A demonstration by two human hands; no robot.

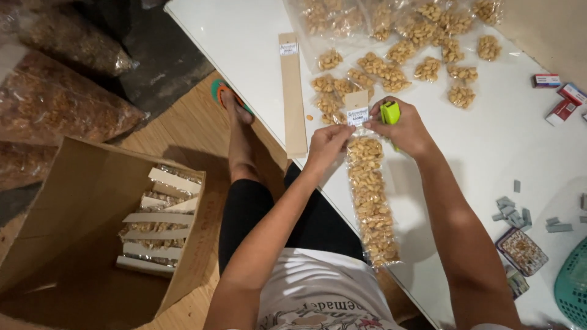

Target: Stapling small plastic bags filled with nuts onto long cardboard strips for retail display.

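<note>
Pinching the cardboard header (356, 110) with the left hand (327, 142), steadying it over the long peanut strip (371, 198) lying on the white table (489, 146); gripping the green stapler (389, 113) in the right hand (405, 129), fingers closed around it; leaving small peanut bags (422, 55) piled beyond, out of the way.

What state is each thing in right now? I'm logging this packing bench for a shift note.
Left hand: pinching the card strip's end.
Right hand: gripping the green stapler.
Green stapler: held at the strip.
Card strip: carries a row of filled peanut packets.
Peanut packets: filled, hanging over the table edge.
Spare card strip: bare, flat on the table.
Cardboard box: open, holding finished strips.
Staple bars: loose, scattered.
</note>
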